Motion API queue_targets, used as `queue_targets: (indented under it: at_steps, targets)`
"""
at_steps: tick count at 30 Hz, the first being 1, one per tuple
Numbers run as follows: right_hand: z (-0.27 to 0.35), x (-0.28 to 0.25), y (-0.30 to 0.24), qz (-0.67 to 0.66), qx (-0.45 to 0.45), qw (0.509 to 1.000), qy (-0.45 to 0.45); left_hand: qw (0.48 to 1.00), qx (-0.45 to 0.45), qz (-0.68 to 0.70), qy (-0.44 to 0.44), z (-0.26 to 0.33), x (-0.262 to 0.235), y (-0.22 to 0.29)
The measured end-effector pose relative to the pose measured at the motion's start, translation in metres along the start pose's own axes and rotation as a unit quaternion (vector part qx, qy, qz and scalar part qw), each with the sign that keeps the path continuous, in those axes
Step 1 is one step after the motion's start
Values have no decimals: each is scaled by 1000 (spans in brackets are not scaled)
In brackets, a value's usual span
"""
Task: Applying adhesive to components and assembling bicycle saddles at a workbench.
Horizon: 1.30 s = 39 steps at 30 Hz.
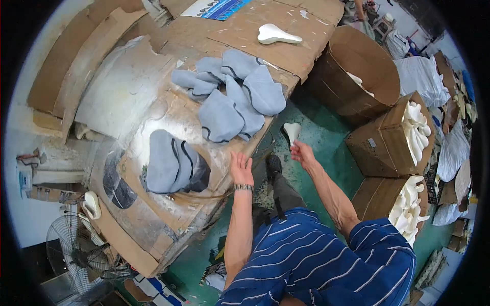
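Observation:
A cream-white bicycle saddle pad is beyond the table's edge, its narrow end between the fingers of my right hand. My left hand, with a bracelet at the wrist, is at the near edge of the table. Its fingers are stretched out and it holds nothing. To its left lies a stack of grey saddle covers with black edges. Farther off, several more grey covers lie in a loose heap.
Another white saddle pad lies at the far end of the cardboard-covered table. Along the right stand a round cardboard bin and cardboard boxes filled with white pads. A wire-caged fan stands at the lower left.

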State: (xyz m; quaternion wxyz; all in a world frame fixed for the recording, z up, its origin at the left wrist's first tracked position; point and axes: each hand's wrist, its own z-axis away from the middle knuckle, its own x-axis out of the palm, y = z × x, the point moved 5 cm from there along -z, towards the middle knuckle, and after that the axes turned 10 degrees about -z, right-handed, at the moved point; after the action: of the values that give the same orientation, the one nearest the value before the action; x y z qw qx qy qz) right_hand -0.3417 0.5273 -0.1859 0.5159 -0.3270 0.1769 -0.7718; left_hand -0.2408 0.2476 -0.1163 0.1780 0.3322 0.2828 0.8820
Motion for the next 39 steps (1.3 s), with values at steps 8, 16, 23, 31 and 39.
queue_targets:
  at_steps: [8, 16, 23, 31, 39]
  targets:
    - [-136, 97, -94, 37, -73, 994, 68, 948, -29, -120, 295, -117, 36, -3]
    - [-98, 119, -124, 82, -141, 985, 62, 959, -7, -28, 283, -100, 68, 21]
    - [50, 136, -118, -14, -173, 984, 29, 984, 130, -18, 122, -16, 119, 95]
    - [179, 58, -98, -113, -262, 953, 103, 984, 147, -99, -23, 72, 121, 118]
    - [257, -18, -8, -314, -228, 907, 164, 965, 122, -200, -117, 101, 109, 108]
